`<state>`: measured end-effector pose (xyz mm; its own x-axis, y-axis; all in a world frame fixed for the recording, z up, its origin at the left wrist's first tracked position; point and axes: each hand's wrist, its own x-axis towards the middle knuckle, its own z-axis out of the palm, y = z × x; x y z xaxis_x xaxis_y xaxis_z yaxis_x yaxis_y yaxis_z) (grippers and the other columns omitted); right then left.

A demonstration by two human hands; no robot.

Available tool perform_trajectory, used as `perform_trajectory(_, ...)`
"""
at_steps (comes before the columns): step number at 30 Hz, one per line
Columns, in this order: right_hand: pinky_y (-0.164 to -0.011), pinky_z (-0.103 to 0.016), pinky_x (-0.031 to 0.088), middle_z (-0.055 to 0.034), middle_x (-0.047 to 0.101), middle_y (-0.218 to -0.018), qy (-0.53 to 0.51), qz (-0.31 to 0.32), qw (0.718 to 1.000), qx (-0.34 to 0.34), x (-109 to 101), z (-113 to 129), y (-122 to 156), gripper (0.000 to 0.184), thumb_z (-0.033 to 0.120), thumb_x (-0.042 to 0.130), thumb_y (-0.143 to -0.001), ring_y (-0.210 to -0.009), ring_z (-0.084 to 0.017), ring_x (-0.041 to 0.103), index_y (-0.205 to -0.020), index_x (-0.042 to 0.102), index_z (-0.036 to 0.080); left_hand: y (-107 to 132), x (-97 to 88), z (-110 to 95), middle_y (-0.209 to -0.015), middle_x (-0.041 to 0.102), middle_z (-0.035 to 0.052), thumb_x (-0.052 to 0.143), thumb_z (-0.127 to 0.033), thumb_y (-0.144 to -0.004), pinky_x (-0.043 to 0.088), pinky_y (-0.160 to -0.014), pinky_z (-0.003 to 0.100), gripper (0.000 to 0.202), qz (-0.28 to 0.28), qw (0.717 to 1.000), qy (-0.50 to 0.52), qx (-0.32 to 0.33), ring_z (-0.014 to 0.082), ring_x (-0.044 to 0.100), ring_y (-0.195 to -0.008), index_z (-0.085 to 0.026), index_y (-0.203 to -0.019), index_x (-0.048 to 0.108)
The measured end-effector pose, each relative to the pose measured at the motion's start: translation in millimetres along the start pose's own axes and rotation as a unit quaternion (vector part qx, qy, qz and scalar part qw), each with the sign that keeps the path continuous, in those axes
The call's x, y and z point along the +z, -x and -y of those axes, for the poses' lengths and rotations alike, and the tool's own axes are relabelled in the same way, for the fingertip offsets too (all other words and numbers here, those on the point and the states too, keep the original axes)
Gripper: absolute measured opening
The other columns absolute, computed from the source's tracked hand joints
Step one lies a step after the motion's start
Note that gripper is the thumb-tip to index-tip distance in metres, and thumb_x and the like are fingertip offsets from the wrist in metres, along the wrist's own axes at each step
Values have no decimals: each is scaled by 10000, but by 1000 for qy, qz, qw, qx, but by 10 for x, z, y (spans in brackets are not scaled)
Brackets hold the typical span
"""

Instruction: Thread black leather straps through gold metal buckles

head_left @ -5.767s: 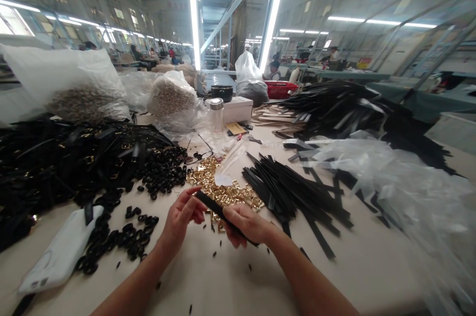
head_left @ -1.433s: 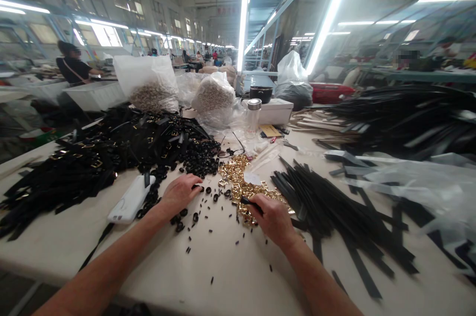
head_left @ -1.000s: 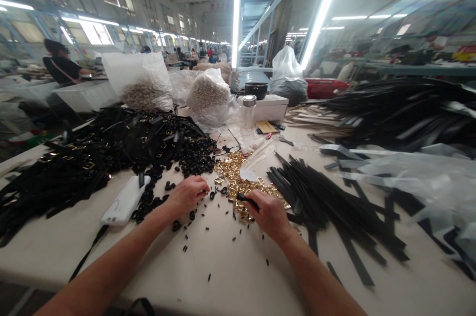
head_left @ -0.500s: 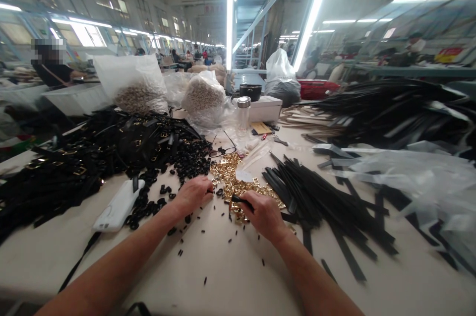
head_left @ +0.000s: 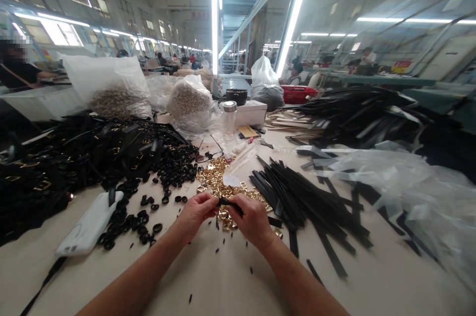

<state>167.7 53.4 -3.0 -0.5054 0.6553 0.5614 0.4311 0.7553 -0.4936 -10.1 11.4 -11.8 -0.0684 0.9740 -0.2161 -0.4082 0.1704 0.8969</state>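
Over the near edge of a pile of gold buckles point(head_left: 214, 173), both hands meet. My right hand point(head_left: 252, 219) is closed around a short black strap point(head_left: 224, 202), whose end points left. At that end my left hand point(head_left: 198, 212) pinches with thumb and fingers; whatever small piece they hold is hidden by the fingertips. Many small black strap loops point(head_left: 176, 164) lie to the left of the buckles. To their right is a fanned bundle of flat black strips point(head_left: 301, 197). Tiny dark bits point(head_left: 217, 250) are scattered on the table point(head_left: 219, 286) below my hands.
Finished-looking black straps with gold buckles point(head_left: 122, 145) heap up at left, behind a white power bank point(head_left: 89, 224) with a cable. Clear plastic sheeting point(head_left: 420, 187) lies at right. Glasses point(head_left: 208, 155), a bottle point(head_left: 229, 116) and filled plastic bags point(head_left: 190, 100) stand farther back.
My left hand has come from beside the black loops to the strap's end, and the two hands are now together. The whole view has shifted, moving the scene left.
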Motion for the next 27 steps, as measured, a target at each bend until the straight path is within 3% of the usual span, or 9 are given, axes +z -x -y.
perform_trajectory(12,-630,-227,371,-13,653,-759,5,22,1000,14,15,-23,7,131,292,562,-914,-692,-149,605,-829,614,207,21,36,8,-670,632,0,844,-342,-625,495,-589,172,323,-12,999,43,-16,76,596,-607,-122,-690,616)
perform_trajectory(27,-644,-222,377,-12,658,-774,-3,33,999,8,21,-19,11,92,260,576,-907,-714,-149,614,-852,624,204,16,54,-29,-758,695,32,880,-279,-557,518,-557,163,381,-39,998,40,-33,86,634,-592,-132,-847,681)
